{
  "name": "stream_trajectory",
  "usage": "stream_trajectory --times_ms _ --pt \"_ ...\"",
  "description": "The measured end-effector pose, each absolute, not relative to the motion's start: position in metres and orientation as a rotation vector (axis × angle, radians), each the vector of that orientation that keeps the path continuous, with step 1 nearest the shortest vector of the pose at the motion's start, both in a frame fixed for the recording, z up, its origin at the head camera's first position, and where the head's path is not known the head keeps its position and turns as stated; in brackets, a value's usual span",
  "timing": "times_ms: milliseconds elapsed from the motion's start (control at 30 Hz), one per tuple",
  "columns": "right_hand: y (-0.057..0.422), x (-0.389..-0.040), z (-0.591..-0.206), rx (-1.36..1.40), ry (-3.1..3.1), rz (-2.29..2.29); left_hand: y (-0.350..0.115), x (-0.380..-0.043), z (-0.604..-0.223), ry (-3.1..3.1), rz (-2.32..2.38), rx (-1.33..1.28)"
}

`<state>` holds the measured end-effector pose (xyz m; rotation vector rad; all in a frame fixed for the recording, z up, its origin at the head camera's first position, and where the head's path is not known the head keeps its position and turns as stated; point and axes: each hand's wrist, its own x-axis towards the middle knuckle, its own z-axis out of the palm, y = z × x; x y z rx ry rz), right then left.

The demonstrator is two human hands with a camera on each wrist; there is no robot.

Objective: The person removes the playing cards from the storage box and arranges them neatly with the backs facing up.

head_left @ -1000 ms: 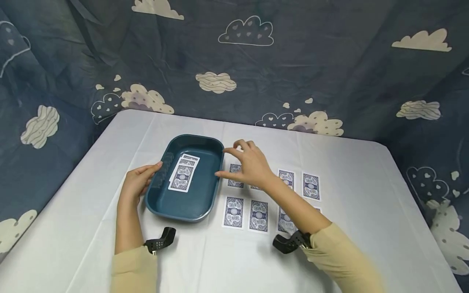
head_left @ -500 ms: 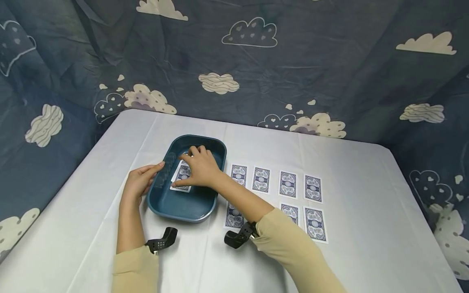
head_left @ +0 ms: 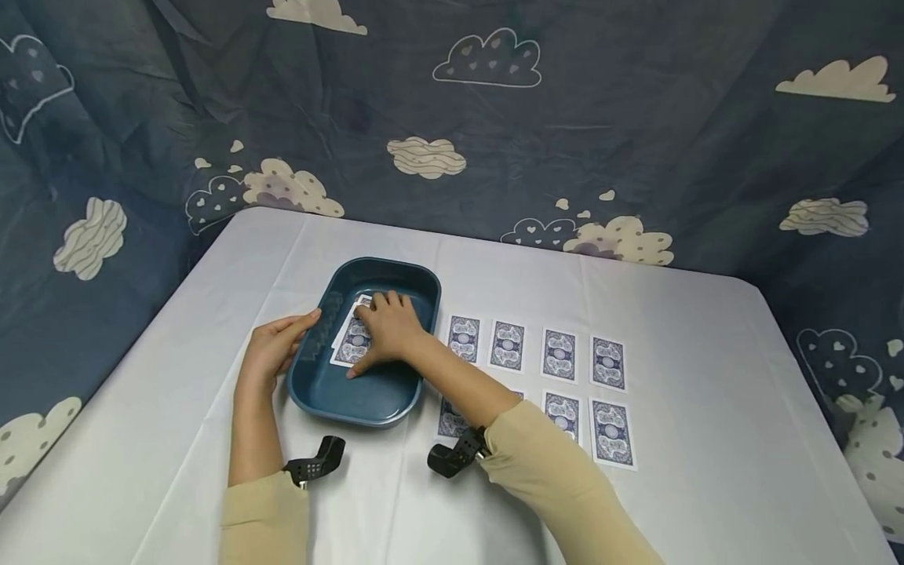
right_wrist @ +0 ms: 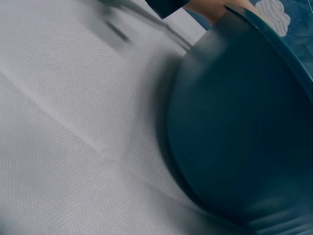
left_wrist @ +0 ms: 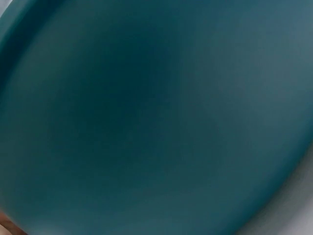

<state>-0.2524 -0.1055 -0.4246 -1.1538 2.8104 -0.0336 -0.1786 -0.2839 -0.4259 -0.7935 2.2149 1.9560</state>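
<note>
A dark teal rectangular tray [head_left: 370, 399] stands on the white-covered table. My left hand [head_left: 268, 349] holds its left rim, thumb on top and fingers down the outside. Inside the tray lie a few overlapping playing cards [head_left: 351, 344], blue patterned backs up. Over their right edge is my right hand [head_left: 391, 326], thumb spread away from the fingers and nothing visibly gripped; it hides part of the cards. The tray's blurred wall [left_wrist: 146, 117] fills most of the left wrist view. In the right wrist view the tray [right_wrist: 244, 127] takes up the right side.
Right of the tray, more playing cards [head_left: 559, 355] lie face down in two rows, partly covered by my right forearm. A black camera sits on the left wrist [head_left: 315, 463] and another on the right wrist [head_left: 455, 453]. A dark cloud-print cloth [head_left: 565, 141] hangs behind the table.
My right hand has gone left from the tray's right rim to over the cards inside, then shifted slightly right and lower. My left hand stays on the rim.
</note>
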Motion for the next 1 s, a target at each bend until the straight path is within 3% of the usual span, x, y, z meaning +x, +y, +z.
stream_trajectory --times_ms 667,1000 --pt "-0.106 -0.254 -0.421 -1.056 2.721 -0.224 -0.285 -0.18 -0.426 2.205 1.98 -0.782" --pt "-0.101 -0.252 -0.411 -1.166 2.849 -0.361 -0.284 -0.179 -0.425 2.21 1.957 -0.781"
